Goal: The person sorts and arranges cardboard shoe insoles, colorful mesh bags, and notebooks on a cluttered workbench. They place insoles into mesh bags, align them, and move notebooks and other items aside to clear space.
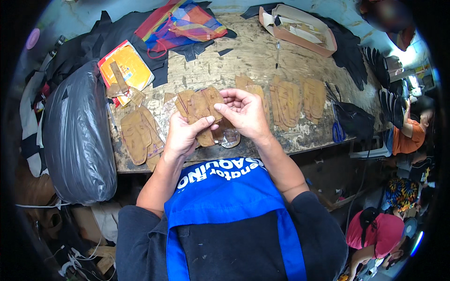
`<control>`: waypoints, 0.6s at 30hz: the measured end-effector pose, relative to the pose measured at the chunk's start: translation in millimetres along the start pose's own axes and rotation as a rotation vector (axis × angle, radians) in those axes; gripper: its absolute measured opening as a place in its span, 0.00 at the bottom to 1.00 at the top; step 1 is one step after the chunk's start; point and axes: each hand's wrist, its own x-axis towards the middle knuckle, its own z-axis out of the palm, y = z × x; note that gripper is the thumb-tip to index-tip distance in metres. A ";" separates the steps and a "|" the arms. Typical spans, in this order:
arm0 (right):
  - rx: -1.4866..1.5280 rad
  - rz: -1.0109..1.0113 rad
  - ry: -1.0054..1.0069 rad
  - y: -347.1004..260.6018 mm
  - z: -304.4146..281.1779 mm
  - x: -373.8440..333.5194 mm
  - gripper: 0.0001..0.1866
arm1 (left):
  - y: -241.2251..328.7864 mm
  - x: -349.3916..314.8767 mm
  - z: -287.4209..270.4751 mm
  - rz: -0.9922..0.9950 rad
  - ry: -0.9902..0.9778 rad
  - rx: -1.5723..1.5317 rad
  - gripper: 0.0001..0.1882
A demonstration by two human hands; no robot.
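Observation:
Above the near edge of the worktable, both hands hold a few flat brown pattern pieces [200, 104], which look like card and overlap one another. My left hand [184, 133] pinches their lower edge between thumb and fingers. At their right edge, my right hand [244, 112] grips with thumb and forefinger. Under the hands lie more brown pieces and a clear plastic-looking piece [230, 138], partly hidden. Similar rounded brown templates [136, 136] are spread to the left. Further stacks [287, 103] and another brown piece [314, 99] rest to the right.
On the worn wooden table [243, 56] are a pen [277, 55], blue-handled scissors [338, 131], an orange book [126, 65], a colourful mesh bag [183, 25] and an open box [300, 33]. A bulging black plastic bag [77, 136] stands left. People sit at the right.

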 end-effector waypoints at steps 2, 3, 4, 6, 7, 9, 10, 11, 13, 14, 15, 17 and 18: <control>-0.057 -0.032 0.016 2.8 0.1 0.7 0.17 | 0.7 -0.9 -0.9 -0.018 -0.025 0.000 0.18; -0.090 0.015 0.047 5.0 -2.2 0.8 0.16 | 0.7 -1.1 -1.4 -0.030 -0.036 -0.016 0.19; -0.061 -0.060 0.066 7.3 -6.3 0.8 0.16 | 0.9 -0.3 -2.0 -0.056 -0.040 -0.016 0.19; -0.014 -0.115 0.126 10.4 -20.9 5.9 0.14 | 1.5 5.6 -3.0 -0.026 -0.082 -0.040 0.19; 0.005 -0.127 0.186 11.1 -31.4 7.2 0.13 | 1.7 6.2 -3.7 -0.023 -0.095 -0.045 0.19; 0.004 -0.105 0.305 10.8 -57.5 11.6 0.12 | 3.1 8.1 -5.4 -0.007 -0.097 -0.030 0.19; -0.032 -0.099 0.373 10.0 -72.6 11.6 0.13 | 3.9 8.7 -6.2 -0.005 -0.089 -0.018 0.19; -0.032 -0.072 0.456 10.3 -86.6 14.3 0.13 | 4.5 8.7 -6.8 0.002 -0.095 -0.018 0.19; -0.001 -0.130 0.505 9.6 -114.5 11.6 0.12 | 4.9 8.7 -7.1 -0.005 -0.078 -0.009 0.18; 0.023 -0.106 0.561 9.0 -126.7 9.7 0.12 | 4.6 8.5 -6.8 0.003 -0.083 -0.023 0.19; 0.029 -0.112 0.568 9.0 -136.9 6.4 0.12 | 4.2 8.9 -6.4 0.007 -0.079 -0.034 0.19; 0.046 -0.089 0.615 8.9 -152.5 1.4 0.12 | 3.4 10.0 -5.4 0.004 -0.079 -0.033 0.20; 0.041 -0.071 0.622 9.5 -157.8 -1.0 0.11 | 2.9 10.5 -4.8 0.002 -0.077 -0.031 0.21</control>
